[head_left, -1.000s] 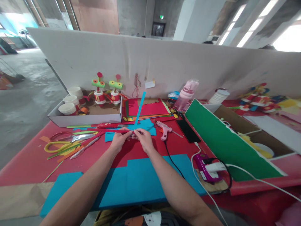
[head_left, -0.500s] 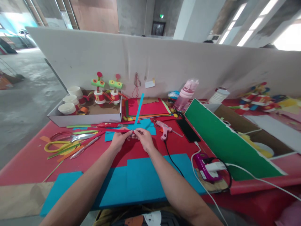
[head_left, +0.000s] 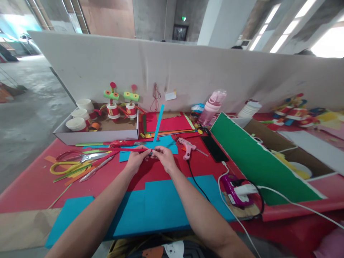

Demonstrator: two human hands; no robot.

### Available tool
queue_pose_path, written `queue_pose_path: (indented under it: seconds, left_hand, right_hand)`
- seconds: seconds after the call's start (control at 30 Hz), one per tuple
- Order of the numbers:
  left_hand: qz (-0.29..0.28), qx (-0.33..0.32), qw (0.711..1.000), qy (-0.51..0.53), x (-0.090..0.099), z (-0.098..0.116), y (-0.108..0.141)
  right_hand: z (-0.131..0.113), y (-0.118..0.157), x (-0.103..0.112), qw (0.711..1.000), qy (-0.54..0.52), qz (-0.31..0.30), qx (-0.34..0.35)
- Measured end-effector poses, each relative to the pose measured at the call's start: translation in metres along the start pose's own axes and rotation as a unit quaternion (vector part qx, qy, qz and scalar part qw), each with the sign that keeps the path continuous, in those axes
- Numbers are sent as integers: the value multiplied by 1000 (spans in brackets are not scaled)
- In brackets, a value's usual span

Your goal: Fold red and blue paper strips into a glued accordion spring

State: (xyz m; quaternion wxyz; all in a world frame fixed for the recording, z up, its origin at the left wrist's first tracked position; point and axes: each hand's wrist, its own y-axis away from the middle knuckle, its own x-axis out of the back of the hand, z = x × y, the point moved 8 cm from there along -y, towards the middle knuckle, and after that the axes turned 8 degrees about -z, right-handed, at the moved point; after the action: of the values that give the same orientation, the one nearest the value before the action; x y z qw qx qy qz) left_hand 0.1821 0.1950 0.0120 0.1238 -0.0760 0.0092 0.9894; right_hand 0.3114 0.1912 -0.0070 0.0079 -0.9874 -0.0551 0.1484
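Note:
My left hand [head_left: 136, 158] is closed in a pinch on a red paper strip [head_left: 125, 149], which runs out leftward over the table. Close beside it, my right hand [head_left: 164, 157] pinches the lower end of a blue paper strip [head_left: 159, 123] that points up and away from me. The two strips meet between my fingertips, where the fingers hide most of the joint. Under and behind the hands lie loose blue paper pieces [head_left: 170, 143]. A pink hot glue gun [head_left: 189, 147] rests just right of my right hand.
Scissors [head_left: 94, 156], a pen [head_left: 98, 168] and paper strips lie left. A white-sided box [head_left: 99, 135] holds cups and paper-cup figures. Stacked coloured paper [head_left: 168, 123], a pink bottle [head_left: 212, 109], a phone [head_left: 214, 148], a purple power strip [head_left: 235, 191] with cables and a green-sided box [head_left: 258, 165] stand around.
The hands keep their pinch on the strips at nearly the same spot. Only a very slight shift of the view shows.

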Motion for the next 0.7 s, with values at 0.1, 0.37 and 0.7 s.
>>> queue_pose_path:
  seconds: [0.1, 0.37, 0.7]
  left_hand:
    - [-5, -1, 1000, -4, -1, -1, -1]
    - [-9, -1, 1000, 8, 0, -2, -2]
    - [-11, -12, 1000, -22, 1, -7, -3]
  right_hand:
    - [-2, -1, -1, 1000, 19, -9, 13]
    - [-8, 1, -3, 999, 29, -9, 33]
    - [-3, 1, 1, 999, 34, 23, 25]
